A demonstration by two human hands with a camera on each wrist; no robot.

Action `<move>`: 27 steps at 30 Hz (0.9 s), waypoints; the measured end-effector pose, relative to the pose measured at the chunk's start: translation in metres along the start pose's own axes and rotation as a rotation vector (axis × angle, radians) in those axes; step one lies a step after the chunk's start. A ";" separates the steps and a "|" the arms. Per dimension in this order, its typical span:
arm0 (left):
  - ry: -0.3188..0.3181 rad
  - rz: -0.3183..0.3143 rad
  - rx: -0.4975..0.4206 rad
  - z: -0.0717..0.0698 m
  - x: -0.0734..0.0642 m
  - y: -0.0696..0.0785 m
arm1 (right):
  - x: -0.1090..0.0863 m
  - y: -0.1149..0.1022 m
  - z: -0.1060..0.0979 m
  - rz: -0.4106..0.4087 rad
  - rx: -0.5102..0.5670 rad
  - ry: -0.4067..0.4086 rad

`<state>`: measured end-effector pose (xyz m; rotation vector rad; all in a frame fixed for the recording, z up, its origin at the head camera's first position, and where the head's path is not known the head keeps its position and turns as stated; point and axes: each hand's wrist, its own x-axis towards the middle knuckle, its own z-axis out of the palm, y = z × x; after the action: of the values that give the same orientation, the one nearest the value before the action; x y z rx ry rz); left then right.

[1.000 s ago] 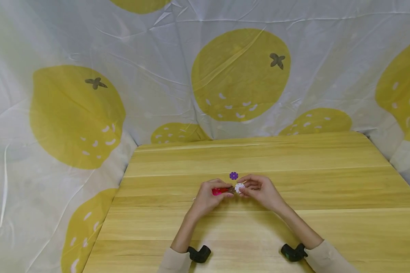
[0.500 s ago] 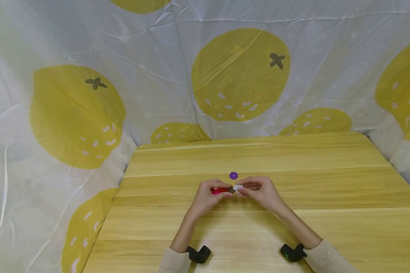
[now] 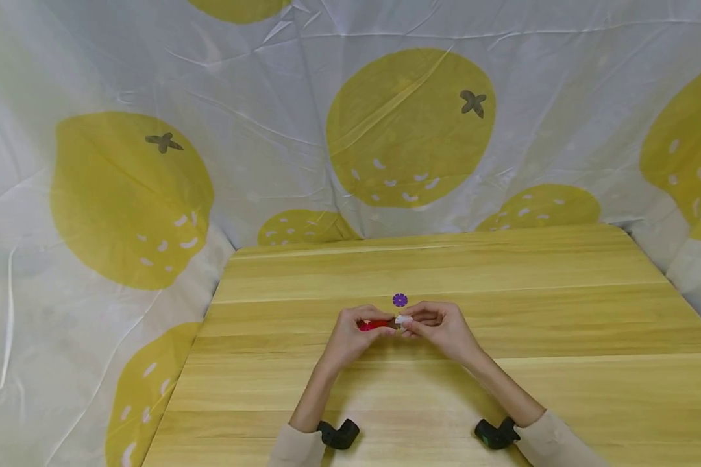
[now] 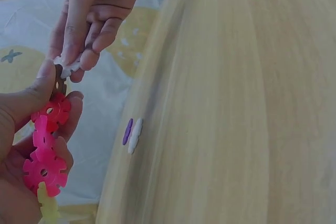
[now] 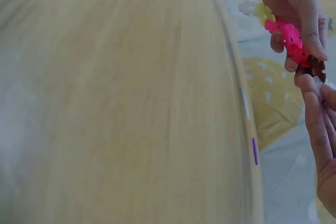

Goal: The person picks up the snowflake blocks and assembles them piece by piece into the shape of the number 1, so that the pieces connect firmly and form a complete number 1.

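My left hand (image 3: pixel 350 337) grips a chain of notched plastic snowflake discs, thumb and fingers at its brown end. In the left wrist view the chain runs from a yellow disc (image 4: pixel 48 205) through pink discs (image 4: pixel 32 170) and a red disc (image 4: pixel 59 107) to the brown disc (image 4: pixel 59 83). A pale disc (image 5: pixel 248 8) shows beyond the yellow one in the right wrist view. Between thumb and fingers, my right hand (image 3: pixel 448 329) pinches a white disc (image 3: pixel 402 319), its edge right at the brown disc. Fingers partly cover both.
A purple disc (image 3: pixel 400 300) lies on the wooden table (image 3: pixel 502 279) just beyond the hands. Beside it in the left wrist view lies another white disc (image 4: pixel 135 136). A lemon-patterned curtain (image 3: pixel 257 130) hangs behind the table.
My right hand has brought the white disc leftward against the brown end of the chain, turning it so less of its face shows. The left hand has barely moved.
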<state>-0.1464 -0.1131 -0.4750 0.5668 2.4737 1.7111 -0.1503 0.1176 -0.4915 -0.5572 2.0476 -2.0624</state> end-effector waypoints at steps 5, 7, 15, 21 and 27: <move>-0.004 -0.019 -0.013 -0.002 0.000 0.000 | -0.002 0.002 -0.005 0.003 -0.008 -0.016; -0.004 -0.032 -0.029 -0.004 -0.001 0.000 | -0.002 0.002 -0.007 0.000 -0.019 -0.023; -0.015 -0.043 -0.063 -0.005 -0.001 -0.001 | -0.003 -0.002 -0.009 -0.002 -0.003 -0.067; -0.012 -0.043 -0.105 -0.006 0.000 -0.001 | -0.002 -0.004 -0.007 0.020 0.021 -0.055; -0.045 -0.061 -0.079 -0.010 0.001 0.002 | -0.002 -0.003 -0.005 0.009 0.043 -0.044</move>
<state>-0.1492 -0.1208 -0.4700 0.5110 2.3561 1.7444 -0.1503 0.1229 -0.4885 -0.5801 1.9736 -2.0647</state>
